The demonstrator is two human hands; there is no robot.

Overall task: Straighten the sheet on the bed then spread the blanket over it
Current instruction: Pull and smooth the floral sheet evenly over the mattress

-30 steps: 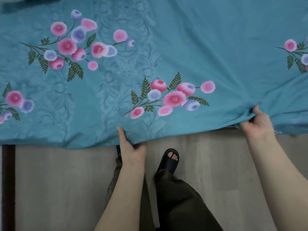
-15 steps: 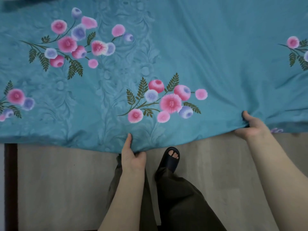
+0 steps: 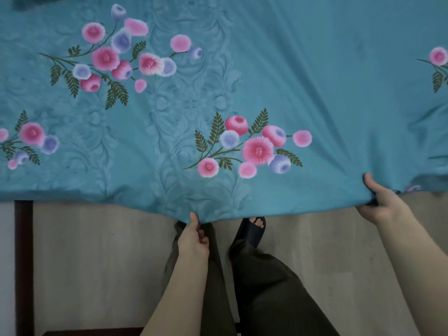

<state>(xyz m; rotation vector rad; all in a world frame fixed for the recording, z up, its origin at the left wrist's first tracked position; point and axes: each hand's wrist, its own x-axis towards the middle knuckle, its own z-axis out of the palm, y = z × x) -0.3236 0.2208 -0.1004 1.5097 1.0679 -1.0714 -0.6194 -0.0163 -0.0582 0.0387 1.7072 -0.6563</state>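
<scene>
Teal flower-printed fabric sheet (image 3: 315,69): left hand (image 3: 192,238) at 6 o'clock and right hand (image 3: 380,202) at 4 o'clock pinch its hem; better to pull both sides evenly.

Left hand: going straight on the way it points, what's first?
The teal sheet itself: the left hand grips its near edge, thumb pointing up-frame. Probably only cloth in that line; what lies under it is hidden, so depth is unclear.

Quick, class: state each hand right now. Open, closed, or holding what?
The left hand pinches the near edge of the teal flowered cloth.
The right hand grips the same edge, further right.
</scene>
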